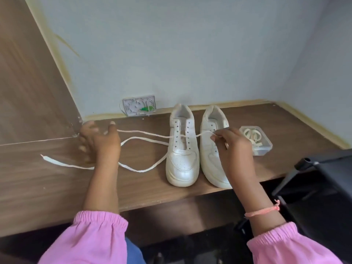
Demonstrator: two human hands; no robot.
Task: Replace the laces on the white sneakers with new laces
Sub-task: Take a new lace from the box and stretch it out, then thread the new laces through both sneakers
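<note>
Two white sneakers stand side by side on the wooden desk point(57, 187), toes toward me: the left sneaker point(181, 161) and the right sneaker point(210, 159). A white lace point(144, 134) crosses the left sneaker's eyelets. My right hand point(232, 147) pinches its short end above the right sneaker. The long part stretches left to my left hand point(99, 143), which is blurred, fingers spread, with the strand reaching it beside the thumb. More of this lace loops over the desk, passes under my left wrist and ends at a tip on the far left. The right sneaker shows no lace.
A clear plastic box point(264, 147) holding coiled white laces sits right of the sneakers. A wall socket point(139, 107) is behind them. A wooden side panel point(28, 82) closes the left. A black chair point(323, 178) stands at the desk's right front edge.
</note>
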